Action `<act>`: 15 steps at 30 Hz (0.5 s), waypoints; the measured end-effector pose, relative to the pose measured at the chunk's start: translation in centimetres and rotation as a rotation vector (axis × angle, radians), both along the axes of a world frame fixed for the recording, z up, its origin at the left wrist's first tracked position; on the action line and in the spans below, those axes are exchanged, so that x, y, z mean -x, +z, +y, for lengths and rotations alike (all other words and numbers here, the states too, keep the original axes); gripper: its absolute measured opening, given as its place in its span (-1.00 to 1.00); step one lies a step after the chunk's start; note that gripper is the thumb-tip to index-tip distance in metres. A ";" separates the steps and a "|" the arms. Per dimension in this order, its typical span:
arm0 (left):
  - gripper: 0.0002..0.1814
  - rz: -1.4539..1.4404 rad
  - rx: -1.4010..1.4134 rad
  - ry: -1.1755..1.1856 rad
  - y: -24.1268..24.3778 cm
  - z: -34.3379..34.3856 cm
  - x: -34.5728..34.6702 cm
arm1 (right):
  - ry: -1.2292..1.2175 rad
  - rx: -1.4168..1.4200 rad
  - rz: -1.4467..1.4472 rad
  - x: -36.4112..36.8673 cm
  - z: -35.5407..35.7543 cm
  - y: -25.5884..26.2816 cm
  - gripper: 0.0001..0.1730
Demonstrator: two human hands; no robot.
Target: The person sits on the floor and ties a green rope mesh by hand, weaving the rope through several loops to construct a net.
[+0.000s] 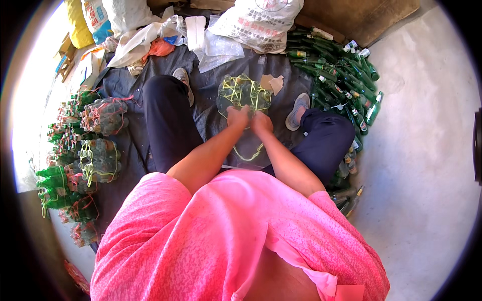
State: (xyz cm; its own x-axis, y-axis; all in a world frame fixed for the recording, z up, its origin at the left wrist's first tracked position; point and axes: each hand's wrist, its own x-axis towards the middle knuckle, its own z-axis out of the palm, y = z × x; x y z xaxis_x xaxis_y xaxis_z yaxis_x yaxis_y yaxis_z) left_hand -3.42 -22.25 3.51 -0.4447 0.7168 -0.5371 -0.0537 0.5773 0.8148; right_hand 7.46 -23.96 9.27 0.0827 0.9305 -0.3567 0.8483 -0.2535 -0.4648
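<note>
Between my knees stands a bundle of clear glass bottles (244,92), necks up. Yellow plastic twine (250,159) runs around it and criss-crosses between the necks. My left hand (238,117) is at the near edge of the bundle, fingers closed on the twine. Close beside it, my right hand (261,122) also grips the twine. A slack loop of the same twine hangs from the hands towards my lap. The fingertips and the exact crossing of the strands are hidden by the hands.
Loose green bottles (350,81) lie heaped on the right. Tied bottle bundles (99,160) stand on the left. At the back are a white woven sack (260,26) and plastic bags (139,45). Torn cardboard (273,83) lies beyond the bundle on a dark ground sheet (131,150).
</note>
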 end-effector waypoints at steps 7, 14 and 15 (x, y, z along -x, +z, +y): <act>-0.41 -0.071 -0.131 0.017 -1.0 2.1 2.0 | -0.009 -0.002 0.006 0.1 0.0 0.5 -0.70; -0.56 -0.299 -0.184 0.004 2.0 3.7 3.7 | 0.127 -0.057 0.026 -0.2 1.4 0.6 -0.72; -0.54 -0.280 -0.199 0.011 2.1 4.2 4.3 | 0.197 -0.086 0.028 0.0 1.7 0.5 -0.72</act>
State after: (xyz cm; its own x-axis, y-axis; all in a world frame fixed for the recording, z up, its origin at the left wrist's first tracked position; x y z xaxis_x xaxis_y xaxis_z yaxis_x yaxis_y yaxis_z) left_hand -7.73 -18.03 5.64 -0.3078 0.8158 -0.4896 -0.2963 0.4068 0.8641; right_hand 7.44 -22.25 9.78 -0.1123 0.9548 -0.2752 0.8639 -0.0431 -0.5018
